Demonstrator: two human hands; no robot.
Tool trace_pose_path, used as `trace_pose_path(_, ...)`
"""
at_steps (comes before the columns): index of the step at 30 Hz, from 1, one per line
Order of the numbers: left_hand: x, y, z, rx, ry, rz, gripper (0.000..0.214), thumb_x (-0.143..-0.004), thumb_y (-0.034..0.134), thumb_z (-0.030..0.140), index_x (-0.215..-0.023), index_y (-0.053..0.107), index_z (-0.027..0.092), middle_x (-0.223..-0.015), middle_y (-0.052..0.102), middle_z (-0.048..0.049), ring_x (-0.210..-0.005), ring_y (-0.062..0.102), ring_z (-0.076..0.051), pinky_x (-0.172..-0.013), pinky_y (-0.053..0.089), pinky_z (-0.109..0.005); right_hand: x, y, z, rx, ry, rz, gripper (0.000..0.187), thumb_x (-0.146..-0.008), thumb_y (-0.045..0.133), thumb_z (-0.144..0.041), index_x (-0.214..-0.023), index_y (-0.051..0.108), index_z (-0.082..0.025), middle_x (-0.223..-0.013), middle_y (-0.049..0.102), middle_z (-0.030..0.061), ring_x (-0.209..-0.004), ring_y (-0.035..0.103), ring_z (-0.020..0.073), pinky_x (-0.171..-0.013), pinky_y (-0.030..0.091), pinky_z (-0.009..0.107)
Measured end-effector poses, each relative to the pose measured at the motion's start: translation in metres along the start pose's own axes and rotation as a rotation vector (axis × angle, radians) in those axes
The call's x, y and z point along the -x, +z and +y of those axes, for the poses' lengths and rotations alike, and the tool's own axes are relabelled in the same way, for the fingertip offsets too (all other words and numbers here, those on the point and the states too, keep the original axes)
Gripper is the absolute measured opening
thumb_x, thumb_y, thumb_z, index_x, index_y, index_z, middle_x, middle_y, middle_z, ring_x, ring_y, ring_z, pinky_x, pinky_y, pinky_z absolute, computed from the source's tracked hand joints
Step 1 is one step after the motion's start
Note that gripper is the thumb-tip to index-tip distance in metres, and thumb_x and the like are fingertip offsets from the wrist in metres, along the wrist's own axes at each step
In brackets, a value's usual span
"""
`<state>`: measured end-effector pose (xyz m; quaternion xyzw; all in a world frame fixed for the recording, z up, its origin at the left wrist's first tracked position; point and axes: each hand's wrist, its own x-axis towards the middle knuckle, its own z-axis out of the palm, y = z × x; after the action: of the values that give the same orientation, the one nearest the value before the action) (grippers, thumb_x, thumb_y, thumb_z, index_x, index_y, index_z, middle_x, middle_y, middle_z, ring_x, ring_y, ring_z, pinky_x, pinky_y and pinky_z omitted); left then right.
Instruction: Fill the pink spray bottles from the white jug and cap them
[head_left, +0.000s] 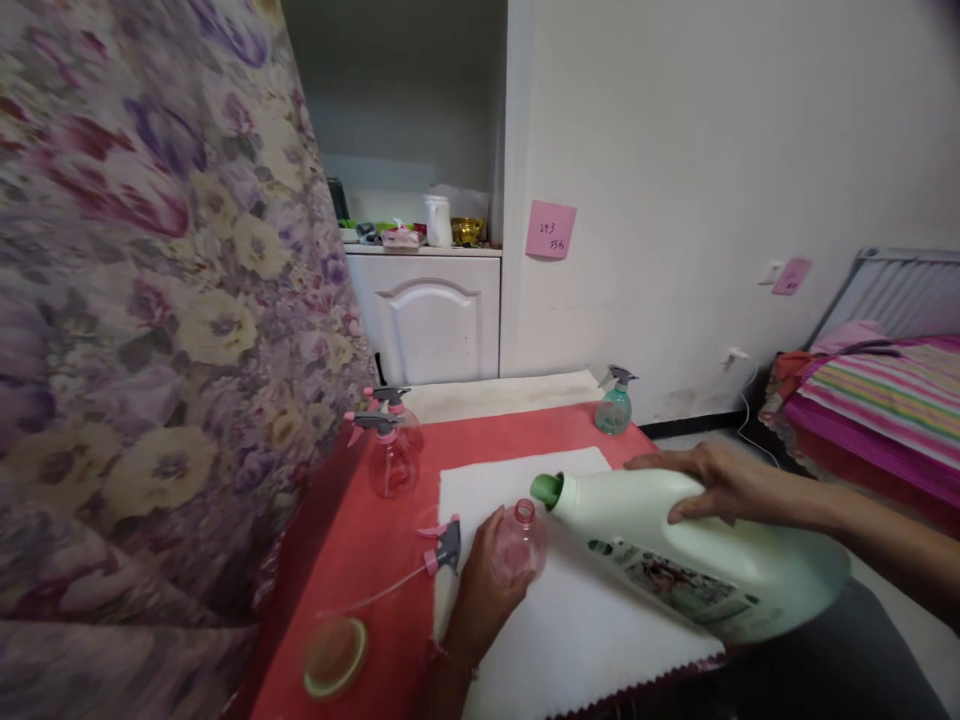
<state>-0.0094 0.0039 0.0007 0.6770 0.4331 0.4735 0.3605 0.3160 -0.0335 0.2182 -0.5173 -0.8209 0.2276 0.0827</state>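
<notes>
Green rims the disc (335, 657) nearest you on the table (375, 540). Your left hand (484, 585) grasps the pink bottle (520, 545) over the cloth (574, 630); your right hand (712, 487) grips the tilted jug (637, 525), spout (547, 490) near the bottle's mouth (525, 510). A spray head (448, 546) lies at the cloth's left edge. Beyond, two pink sprayers (392, 468) stand close together; farthest, a green sprayer (613, 412).

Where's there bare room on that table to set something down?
Red table cover between the pink spray bottles and teal spray bottle; white cloth between left hand and pale green jug. Crowded: where that hand holds an open pink bottle near the jug's spout.
</notes>
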Motion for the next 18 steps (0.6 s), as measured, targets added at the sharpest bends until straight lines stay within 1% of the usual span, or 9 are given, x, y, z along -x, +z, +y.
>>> trace_pose_path(2, -0.001, -0.001, 0.003, -0.03, -0.008, -0.01, 0.076, -0.067, 0.066, 0.016, -0.138, 0.04, 0.025, -0.142, 0.048, -0.0086, -0.134, 0.043, -0.029, -0.113, 0.033, -0.045, -0.003, 0.0, 0.004, -0.188, 0.069, 0.062, 0.066, -0.08, 0.067, -0.045, -0.141, 0.046, -0.03, -0.096, 0.07, 0.0034, -0.054, 0.059, 0.013, -0.043, 0.045, 0.021)
trace_pose_path(4, -0.001, -0.002, 0.005, -0.049, -0.023, -0.02, 0.076, -0.068, 0.066, 0.017, -0.138, 0.04, 0.026, -0.143, 0.048, -0.0083, -0.134, 0.042, -0.03, -0.114, 0.033, -0.046, -0.011, -0.001, 0.004, -0.355, 0.106, 0.18, 0.069, -0.078, 0.068, -0.043, -0.142, 0.045, -0.028, -0.108, 0.068, 0.0063, -0.065, 0.063, 0.0167, -0.049, 0.05, 0.024)
trace_pose_path(6, -0.002, -0.003, 0.005, -0.054, -0.038, -0.023, 0.077, -0.067, 0.067, 0.017, -0.138, 0.039, 0.026, -0.143, 0.048, -0.0076, -0.135, 0.041, -0.03, -0.114, 0.032, -0.045, -0.022, 0.001, 0.003, -0.493, 0.084, 0.315, 0.07, -0.079, 0.068, -0.04, -0.142, 0.043, -0.027, -0.118, 0.066, 0.0077, -0.084, 0.066, 0.0219, -0.064, 0.055, 0.03)
trace_pose_path(8, -0.002, -0.003, 0.005, -0.051, -0.046, -0.025, 0.078, -0.066, 0.067, 0.017, -0.139, 0.04, 0.027, -0.143, 0.048, -0.0071, -0.135, 0.041, -0.03, -0.114, 0.033, -0.042, -0.038, 0.007, 0.003, -0.63, 0.034, 0.43, 0.071, -0.079, 0.068, -0.038, -0.144, 0.04, -0.027, -0.13, 0.06, 0.0076, -0.105, 0.062, 0.0261, -0.082, 0.055, 0.037)
trace_pose_path(10, -0.002, -0.004, 0.005, -0.044, -0.044, -0.03, 0.079, -0.066, 0.067, 0.017, -0.139, 0.04, 0.026, -0.143, 0.048, -0.007, -0.136, 0.041, -0.029, -0.114, 0.033, -0.041, -0.057, 0.019, 0.003, -0.762, -0.018, 0.506, 0.073, -0.078, 0.069, -0.035, -0.144, 0.038, -0.027, -0.141, 0.052, 0.0067, -0.121, 0.054, 0.0279, -0.097, 0.049, 0.04)
trace_pose_path(11, -0.001, -0.004, 0.005, -0.043, -0.042, -0.033, 0.078, -0.067, 0.067, 0.018, -0.139, 0.04, 0.026, -0.143, 0.048, -0.0073, -0.136, 0.04, -0.029, -0.115, 0.032, -0.041, -0.067, 0.027, 0.003, -0.823, -0.049, 0.52, 0.075, -0.078, 0.07, -0.033, -0.145, 0.036, -0.028, -0.145, 0.048, 0.0055, -0.128, 0.049, 0.0283, -0.102, 0.046, 0.041)
trace_pose_path(13, -0.001, -0.004, 0.005, -0.052, -0.037, -0.035, 0.077, -0.068, 0.066, 0.018, -0.14, 0.039, 0.024, -0.144, 0.047, -0.0082, -0.137, 0.04, -0.029, -0.115, 0.031, -0.043, -0.086, 0.046, 0.004, -0.921, -0.096, 0.606, 0.077, -0.075, 0.071, -0.031, -0.144, 0.038, -0.03, -0.148, 0.044, 0.0032, -0.132, 0.044, 0.029, -0.103, 0.046, 0.041)
trace_pose_path(15, 0.0, -0.004, 0.004, -0.072, -0.03, -0.028, 0.076, -0.068, 0.066, 0.018, -0.14, 0.04, 0.023, -0.144, 0.047, -0.009, -0.136, 0.039, -0.03, -0.116, 0.03, -0.045, -0.104, 0.065, 0.004, -1.019, -0.139, 0.646, 0.079, -0.074, 0.071, -0.029, -0.145, 0.036, -0.031, -0.15, 0.042, 0.0022, -0.133, 0.044, 0.0288, -0.103, 0.046, 0.041)
trace_pose_path(18, 0.0, -0.004, 0.001, -0.087, -0.024, -0.02, 0.077, -0.068, 0.065, 0.017, -0.14, 0.04, 0.024, -0.143, 0.048, -0.0088, -0.136, 0.041, -0.03, -0.115, 0.032, -0.044, -0.123, 0.089, 0.003, -1.092, -0.198, 0.754, 0.087, -0.073, 0.072, -0.03, -0.148, 0.029, -0.029, -0.149, 0.042, 0.0048, -0.132, 0.045, 0.0284, -0.106, 0.044, 0.042)
